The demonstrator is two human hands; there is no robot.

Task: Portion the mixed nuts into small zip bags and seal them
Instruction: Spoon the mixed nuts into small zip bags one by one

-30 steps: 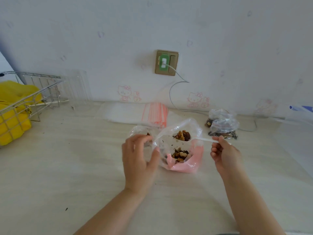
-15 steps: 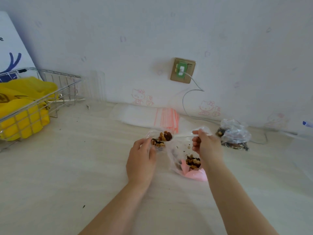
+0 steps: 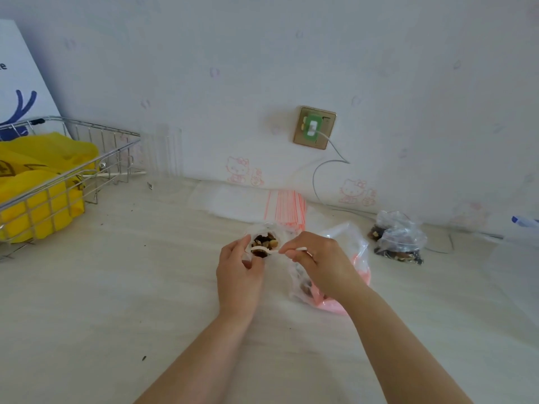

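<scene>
My left hand point(image 3: 237, 274) grips a small clear zip bag point(image 3: 264, 233) and holds its mouth open; mixed nuts point(image 3: 264, 242) show inside it. My right hand point(image 3: 316, 259) pinches the handle of a white plastic spoon point(image 3: 264, 252), whose bowl is tipped into that bag's mouth. Behind my right hand lies the large clear bag with pink backing point(image 3: 357, 259), with more nuts in it, partly hidden by my wrist. A stack of empty zip bags with red strips point(image 3: 287, 205) lies flat by the wall. Filled small bags of nuts point(image 3: 398, 242) sit at the right.
A wire basket point(image 3: 67, 182) holding a yellow bag point(image 3: 38, 170) stands at the left. A wall socket point(image 3: 314, 127) with a green plug trails a white cable down to the counter. Dark crumbs dot the pale counter point(image 3: 116, 301). A blue-and-white item point(image 3: 525, 221) pokes in at the right edge.
My right hand carried the loaded spoon from the large bag leftward to the small bag and tipped it in. My left hand kept holding the small bag open. The view shifted left.
</scene>
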